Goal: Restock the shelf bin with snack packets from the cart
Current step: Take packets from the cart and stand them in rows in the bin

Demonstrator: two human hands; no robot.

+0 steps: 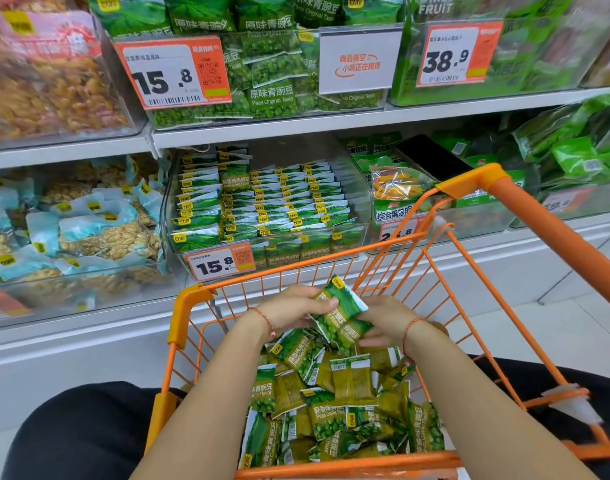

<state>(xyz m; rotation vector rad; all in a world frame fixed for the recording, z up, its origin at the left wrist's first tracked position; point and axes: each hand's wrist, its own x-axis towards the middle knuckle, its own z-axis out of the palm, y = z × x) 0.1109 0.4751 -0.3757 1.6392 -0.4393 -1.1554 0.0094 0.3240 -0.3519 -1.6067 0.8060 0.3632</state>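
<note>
The packets in the cart [326, 415] say "Peas Garlic Flavor". The bin tag [220, 261] says "15.8". Up top, a tag [173, 74] says "15.8", another tag [457, 53] says "38.9", and bags [272, 98] say "Peas Original Taste".

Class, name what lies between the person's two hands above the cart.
The head view shows green pea snack packets between the left hand and right hand, both holding them.
</note>
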